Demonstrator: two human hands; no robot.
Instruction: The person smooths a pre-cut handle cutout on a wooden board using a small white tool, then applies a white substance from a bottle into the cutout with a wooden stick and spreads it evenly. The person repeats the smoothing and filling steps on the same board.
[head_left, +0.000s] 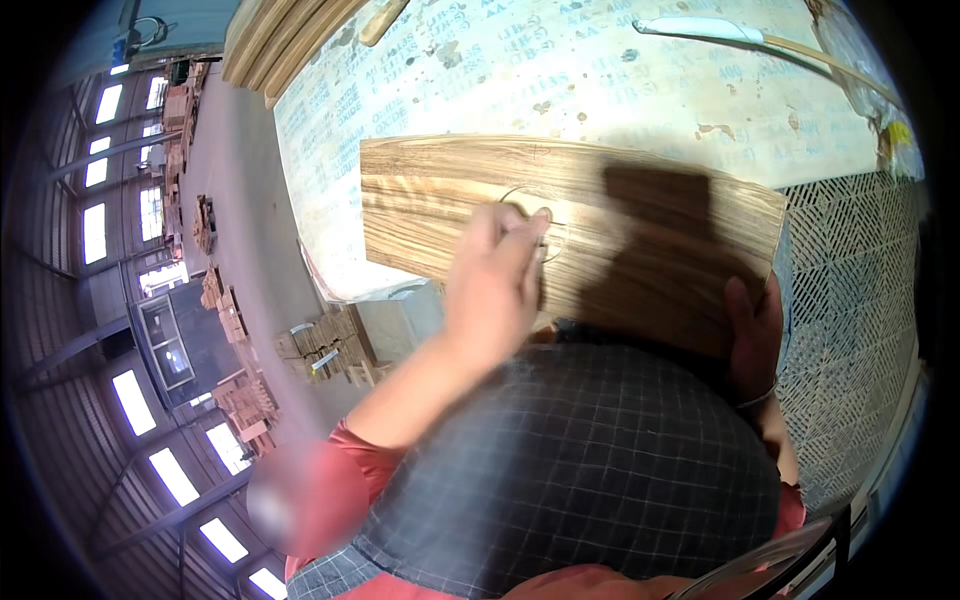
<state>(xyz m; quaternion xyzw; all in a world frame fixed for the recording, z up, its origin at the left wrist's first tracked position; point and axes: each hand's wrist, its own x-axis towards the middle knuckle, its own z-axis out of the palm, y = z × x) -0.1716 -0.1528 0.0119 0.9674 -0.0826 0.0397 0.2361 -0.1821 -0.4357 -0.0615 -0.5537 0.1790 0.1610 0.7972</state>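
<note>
So I've got this wooden board (430,205) on the table (450,100), right up by my checked apron (600,440). My left hand (495,275) is over its middle, fingers bunched narrow at a thin ring (566,240); can't tell if they're pinching anything. My right hand (752,325) has the board's near right corner, thumb on top. Past it, wood strips (290,40) sit far left.

Left hand (497,268), fingers (520,234) curled
</note>
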